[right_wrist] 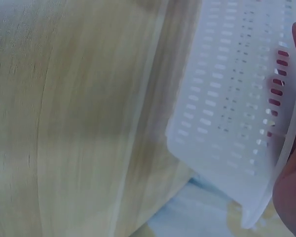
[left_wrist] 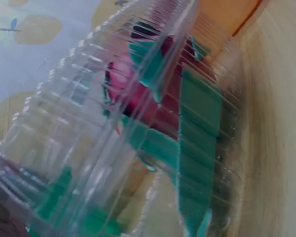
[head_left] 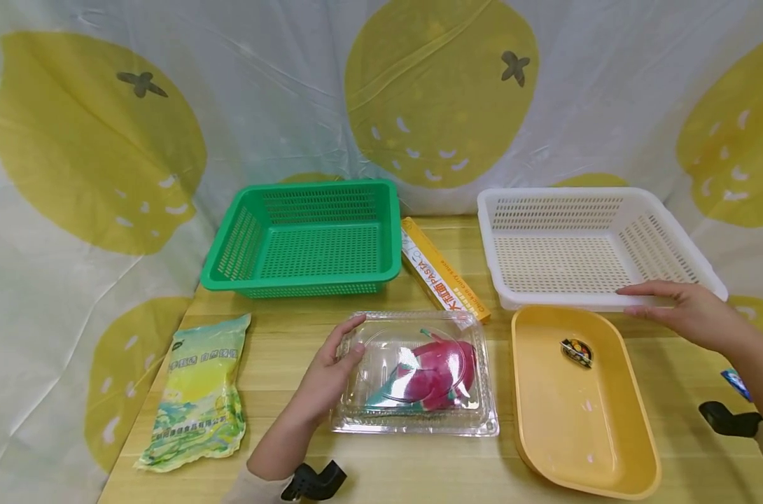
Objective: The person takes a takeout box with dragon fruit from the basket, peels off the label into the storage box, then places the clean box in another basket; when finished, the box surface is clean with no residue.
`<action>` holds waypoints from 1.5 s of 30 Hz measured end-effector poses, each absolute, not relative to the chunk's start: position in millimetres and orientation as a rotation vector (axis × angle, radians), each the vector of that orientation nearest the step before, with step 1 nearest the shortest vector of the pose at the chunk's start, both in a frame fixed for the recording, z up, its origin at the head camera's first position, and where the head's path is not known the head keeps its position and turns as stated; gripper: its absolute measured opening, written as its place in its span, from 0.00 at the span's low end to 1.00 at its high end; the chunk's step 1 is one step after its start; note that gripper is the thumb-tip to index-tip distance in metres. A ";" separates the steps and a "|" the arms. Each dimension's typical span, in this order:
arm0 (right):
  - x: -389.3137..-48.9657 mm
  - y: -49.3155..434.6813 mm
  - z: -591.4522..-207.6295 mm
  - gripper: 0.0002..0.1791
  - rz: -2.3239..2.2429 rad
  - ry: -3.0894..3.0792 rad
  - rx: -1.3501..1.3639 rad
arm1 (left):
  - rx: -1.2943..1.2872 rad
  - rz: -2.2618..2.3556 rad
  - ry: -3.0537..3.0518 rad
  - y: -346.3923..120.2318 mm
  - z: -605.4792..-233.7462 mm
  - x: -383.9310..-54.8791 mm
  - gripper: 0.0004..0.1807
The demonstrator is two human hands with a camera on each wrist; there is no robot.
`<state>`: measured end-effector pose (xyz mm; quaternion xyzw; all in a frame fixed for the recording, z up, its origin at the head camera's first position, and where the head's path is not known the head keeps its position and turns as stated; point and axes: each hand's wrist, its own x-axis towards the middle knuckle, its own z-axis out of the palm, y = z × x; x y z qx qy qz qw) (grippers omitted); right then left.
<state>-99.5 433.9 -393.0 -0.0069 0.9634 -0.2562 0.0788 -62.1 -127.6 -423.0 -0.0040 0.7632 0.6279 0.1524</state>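
Observation:
My left hand (head_left: 329, 371) holds the left side of a clear plastic container (head_left: 413, 423), with thumb and forefinger showing at its lid; the other fingers are mostly hidden. Inside the lidded container lie a pink dragon fruit (head_left: 441, 371) with green scales and a flat green piece (left_wrist: 200, 143). At the far right, my right hand (head_left: 690, 311) pinches the front rim of a white slotted basket (head_left: 495, 269), forefinger above the rim and thumb below it. Through the slots in the right wrist view, reddish patches show.
A green slotted basket (head_left: 302, 285) stands at the back left, beside a pasta box (head_left: 444, 273). A yellow-green packet (head_left: 199, 392) lies on the left. Between the hands sits an orange tub (head_left: 583, 427) holding a small dark item (head_left: 577, 353). A blue packet (head_left: 736, 383) is partly hidden by my right arm.

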 end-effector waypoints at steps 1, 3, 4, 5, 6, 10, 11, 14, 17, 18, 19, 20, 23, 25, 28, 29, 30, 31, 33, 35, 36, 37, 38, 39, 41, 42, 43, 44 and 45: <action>-100.0 433.3 -392.4 0.26 -0.763 2.881 -0.024 | -0.004 1.818 2.175 -128.2 -422.2 -61.6 0.25; -100.7 432.4 -391.4 0.26 -0.764 2.877 -0.026 | 0.010 1.849 2.143 -129.4 -420.4 -60.9 0.25; -101.0 431.9 -390.9 0.27 -0.764 2.872 -0.023 | 0.014 1.865 2.128 -130.1 -419.5 -60.7 0.25; -101.2 431.5 -390.6 0.27 -0.763 2.869 -0.015 | 0.014 1.872 2.124 -130.8 -418.7 -60.5 0.25; -101.4 431.6 -390.5 0.28 -0.771 2.858 -0.015 | 0.013 1.874 2.124 -131.5 -417.8 -60.2 0.25; -101.8 431.2 -390.3 0.28 -0.767 2.845 0.003 | -0.015 1.862 2.132 -134.2 -411.7 -59.9 0.24; -101.6 431.5 -390.4 0.28 -0.766 2.849 0.004 | -0.018 1.856 2.138 -134.7 -408.9 -59.7 0.24; -99.9 432.2 -390.6 0.26 -0.765 2.865 0.004 | -0.013 1.854 2.133 -135.9 -396.9 -58.7 0.24; -98.3 433.7 -390.8 0.25 -0.771 2.879 -0.004 | 0.025 1.899 2.109 -135.3 -380.4 -59.6 0.24; -98.0 433.9 -390.8 0.25 -0.771 2.883 -0.003 | 0.036 1.920 2.098 -134.6 -374.8 -61.0 0.24; -97.8 434.1 -390.6 0.25 -0.770 2.883 -0.004 | 0.049 1.946 2.084 -133.5 -369.3 -63.1 0.25; -97.9 434.0 -390.7 0.25 -0.775 2.882 -0.007 | 0.063 1.971 2.076 -131.7 -364.1 -65.9 0.25; -98.2 432.7 -391.1 0.24 -0.794 2.872 0.004 | 0.088 2.015 2.068 -124.0 -349.7 -77.5 0.25; -98.7 431.6 -391.6 0.25 -0.812 2.855 0.005 | 0.095 2.037 2.053 -116.6 -341.2 -86.7 0.26; -99.2 430.6 -391.7 0.25 -0.808 2.854 0.021 | 0.113 2.029 2.061 -103.0 -329.6 -102.0 0.26; -99.5 430.4 -391.3 0.26 -0.806 2.849 0.016 | 0.122 2.021 2.065 -97.9 -326.1 -107.4 0.25; -99.8 430.4 -390.9 0.26 -0.801 2.847 0.015 | 0.133 2.009 2.072 -92.6 -323.0 -113.1 0.25; -99.9 430.7 -390.5 0.26 -0.797 2.843 0.017 | 0.146 1.993 2.085 -86.6 -319.9 -119.2 0.25; -100.2 431.2 -389.9 0.27 -0.791 2.834 0.017 | 0.161 1.960 2.112 -73.8 -314.4 -131.2 0.24; -100.8 431.1 -389.6 0.28 -0.793 2.831 0.013 | 0.165 1.943 2.118 -59.9 -309.7 -142.9 0.24; -101.1 431.1 -389.9 0.27 -0.797 2.831 0.009 | 0.163 1.941 2.116 -52.4 -307.5 -148.6 0.23; -101.4 431.0 -390.0 0.27 -0.804 2.836 0.006 | 0.155 1.944 2.118 -44.4 -305.5 -154.4 0.23; -101.7 430.8 -390.4 0.26 -0.811 2.843 0.003 | 0.149 1.952 2.119 -36.3 -303.8 -160.1 0.23; -101.9 430.8 -390.7 0.26 -0.818 2.848 -0.003 | 0.144 1.969 2.114 -27.8 -302.3 -165.8 0.23; -102.0 430.9 -391.0 0.24 -0.839 2.851 -0.018 | 0.120 2.003 2.101 -10.5 -299.7 -176.6 0.24; -102.1 431.0 -391.1 0.24 -0.851 2.850 -0.022 | 0.107 2.024 2.093 -1.7 -299.2 -182.0 0.24; -102.2 431.2 -391.0 0.23 -0.859 2.848 -0.024 | 0.093 2.042 2.091 7.1 -299.0 -187.2 0.24; -102.3 431.5 -390.9 0.23 -0.859 2.844 -0.025 | 0.081 2.061 2.082 15.9 -298.9 -192.1 0.25; -102.5 431.9 -390.7 0.23 -0.856 2.841 -0.025 | 0.066 2.075 2.073 24.5 -298.9 -196.7 0.25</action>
